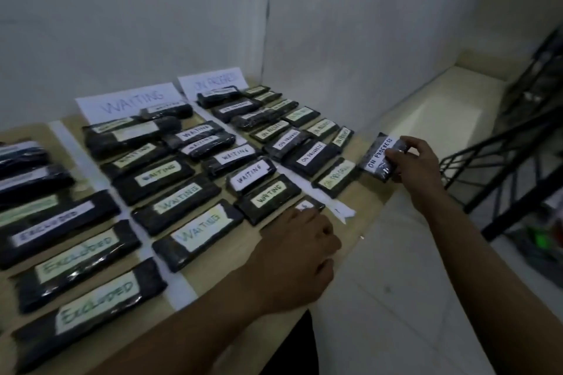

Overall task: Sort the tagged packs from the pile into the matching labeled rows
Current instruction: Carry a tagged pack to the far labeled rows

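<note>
Black glossy pack with a white ON PROGRESS tag point(377, 158): off the right end of the ON PROGRESS row, right of centre in the frame, tilted, over the right edge of the light wooden desk point(231, 271). Pinched at its near end by the right hand point(417, 161), thumb on the tagged face, other fingers curled behind.

Left hand point(298, 253): low in the middle of the frame, palm down, fingers over a small dark pack with a white tag point(307, 205) at the near end of the rows; fingertips hidden, so grip or mere touch impossible to tell.

Laid out across the desk in slanting rows: black packs tagged ON PROGRESS point(310, 155) toward the upper middle, black packs tagged WAITING point(170, 204) left of those, black packs tagged EXCLUDED point(76, 253) at the lower left. Rows parted by white paper strips point(91, 167).

Propped at the far end: white sheet lettered WAITING point(128, 102) and white sheet lettered ON PROGRESS point(213, 81), against the pale wall point(152, 9). At the right edge, black metal rack point(518, 146) over pale tiled floor point(396, 298).
</note>
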`<state>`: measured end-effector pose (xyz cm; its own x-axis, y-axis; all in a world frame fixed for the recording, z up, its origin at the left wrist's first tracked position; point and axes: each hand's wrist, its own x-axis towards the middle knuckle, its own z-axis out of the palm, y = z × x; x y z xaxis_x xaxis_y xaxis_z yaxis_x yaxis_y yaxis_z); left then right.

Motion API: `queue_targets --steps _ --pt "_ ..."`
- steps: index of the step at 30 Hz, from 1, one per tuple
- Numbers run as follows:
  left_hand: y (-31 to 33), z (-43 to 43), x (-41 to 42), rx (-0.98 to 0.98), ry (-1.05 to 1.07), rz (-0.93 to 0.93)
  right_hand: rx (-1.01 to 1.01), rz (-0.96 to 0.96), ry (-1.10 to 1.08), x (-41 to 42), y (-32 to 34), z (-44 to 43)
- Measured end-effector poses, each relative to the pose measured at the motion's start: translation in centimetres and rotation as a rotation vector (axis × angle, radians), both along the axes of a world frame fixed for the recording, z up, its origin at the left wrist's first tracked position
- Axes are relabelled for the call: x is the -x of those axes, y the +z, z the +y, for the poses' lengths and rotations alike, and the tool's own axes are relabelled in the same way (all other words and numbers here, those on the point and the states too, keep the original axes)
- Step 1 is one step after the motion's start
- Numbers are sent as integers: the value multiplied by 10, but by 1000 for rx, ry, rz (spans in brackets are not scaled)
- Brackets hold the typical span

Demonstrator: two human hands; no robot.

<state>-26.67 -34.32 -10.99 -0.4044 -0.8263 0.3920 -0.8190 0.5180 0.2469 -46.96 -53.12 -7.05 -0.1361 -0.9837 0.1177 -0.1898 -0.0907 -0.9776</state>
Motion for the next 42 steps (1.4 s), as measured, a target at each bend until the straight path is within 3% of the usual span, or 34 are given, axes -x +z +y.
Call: queue_targets --steps 5,11,20,30,34,37,42 --pt "-10 -3 -7 -53 -47 37 59 153 -5 6 -23 -47" --pt "-8 -3 -6 -114 -30 34 81 572 38 -8 -28 -75" --pt "-5 -2 -6 -112 -24 53 230 818 58 -13 -43 -65" --pt "1 1 -8 -66 -60 -2 203 824 -64 -22 -36 -36" --pt "15 14 -21 -47 -55 82 450 839 -40 -52 -26 17" --pt "29 38 -43 -67 -59 74 648 793 110 -90 -19 62" --pt "49 100 -98 -87 45 -71 784 599 621 -165 3 140"
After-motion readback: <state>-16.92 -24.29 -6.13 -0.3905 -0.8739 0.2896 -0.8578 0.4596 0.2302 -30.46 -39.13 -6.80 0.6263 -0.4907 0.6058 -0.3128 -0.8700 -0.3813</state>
